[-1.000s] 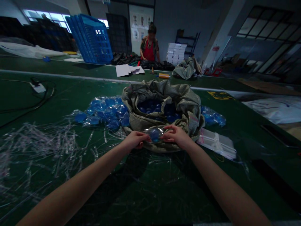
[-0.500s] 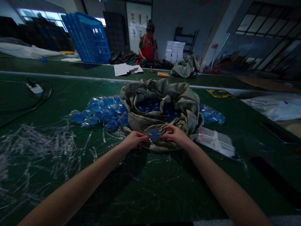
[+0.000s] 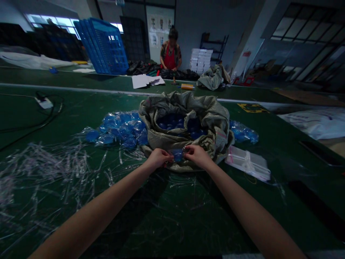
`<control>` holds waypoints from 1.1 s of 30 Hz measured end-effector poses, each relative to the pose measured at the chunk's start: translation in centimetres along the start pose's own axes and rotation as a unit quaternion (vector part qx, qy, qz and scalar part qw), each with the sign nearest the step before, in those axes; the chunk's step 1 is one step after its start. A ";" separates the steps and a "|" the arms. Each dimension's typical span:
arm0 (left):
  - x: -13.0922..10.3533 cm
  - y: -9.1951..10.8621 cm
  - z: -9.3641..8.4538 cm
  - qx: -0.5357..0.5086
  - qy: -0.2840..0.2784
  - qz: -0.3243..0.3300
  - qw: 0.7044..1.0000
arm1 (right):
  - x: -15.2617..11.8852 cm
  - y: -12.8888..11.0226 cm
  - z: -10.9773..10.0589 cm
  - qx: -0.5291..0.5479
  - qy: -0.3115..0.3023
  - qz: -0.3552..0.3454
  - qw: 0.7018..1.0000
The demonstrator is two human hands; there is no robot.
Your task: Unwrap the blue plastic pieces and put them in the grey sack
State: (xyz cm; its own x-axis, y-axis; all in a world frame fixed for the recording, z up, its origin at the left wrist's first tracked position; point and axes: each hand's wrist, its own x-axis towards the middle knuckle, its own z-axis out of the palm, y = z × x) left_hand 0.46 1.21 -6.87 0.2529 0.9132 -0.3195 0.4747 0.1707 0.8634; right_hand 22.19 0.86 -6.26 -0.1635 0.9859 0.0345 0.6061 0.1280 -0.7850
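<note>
Between my hands is a small clear plastic bag [image 3: 177,155] with a blue round item inside, in front of the sack. My left hand [image 3: 159,158] pinches its left side, and my right hand [image 3: 196,155] grips its right side. Right behind them a grey-green woven sack [image 3: 185,99] stands with its rim rolled down, full of dark blue round pieces [image 3: 172,121]. Bagged blue pieces [image 3: 121,127] are heaped to the sack's left, and a smaller pile of bagged pieces [image 3: 244,132] lies to its right.
Torn plastic strips [image 3: 51,165] litter the table's left side. A tied stack of clear bags [image 3: 248,163] and a phone [image 3: 319,153] lie at right. Cables run to a power strip [image 3: 44,103]. Across the tables, a person in a red apron [image 3: 169,57] works near blue crates [image 3: 105,46].
Both hands have stayed on the small bag, with their fingers shifting slightly along its edges. The view has tipped a little, and the person across has moved their hands.
</note>
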 end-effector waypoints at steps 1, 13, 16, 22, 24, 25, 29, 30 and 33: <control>0.1 -0.1 0.1 -0.012 0.001 0.011 1.000 | 0.1 -0.2 0.0 -0.007 -0.005 -0.001 1.000; -4.6 3.4 -2.5 -0.083 -0.054 0.190 0.977 | -2.4 -3.4 -2.1 0.234 -0.158 -0.043 0.958; -6.2 3.9 -2.6 -0.209 -0.123 0.185 0.952 | -3.9 -4.8 -2.3 0.334 -0.181 -0.023 0.925; -7.7 4.2 -1.2 -0.339 -0.164 0.183 0.908 | -5.5 -6.0 -1.2 0.439 -0.182 -0.022 0.879; -8.0 4.3 -0.9 -0.348 -0.162 0.184 0.905 | -5.8 -6.2 -0.8 0.459 -0.184 -0.012 0.869; -8.1 4.2 -0.7 -0.352 -0.162 0.184 0.903 | -5.9 -6.2 -0.5 0.464 -0.185 -0.010 0.866; -8.1 3.8 -0.5 -0.364 -0.135 0.171 0.906 | -6.1 -6.2 -0.1 0.464 -0.168 -0.006 0.870; -8.0 3.6 -0.7 -0.363 -0.120 0.167 0.909 | -6.0 -6.1 -0.2 0.448 -0.157 0.001 0.880; -7.4 3.0 -2.1 -0.358 -0.064 0.160 0.918 | -6.2 -5.9 -1.5 0.357 -0.115 0.027 0.927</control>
State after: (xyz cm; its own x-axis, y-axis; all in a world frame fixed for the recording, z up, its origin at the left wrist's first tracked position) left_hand -1.73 -4.29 -1.10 0.4010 0.9161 -0.0082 -0.3048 0.1418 0.9418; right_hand 20.83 -5.82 -0.93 -0.3582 0.9297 -0.0857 -0.0372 -0.1059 -0.9937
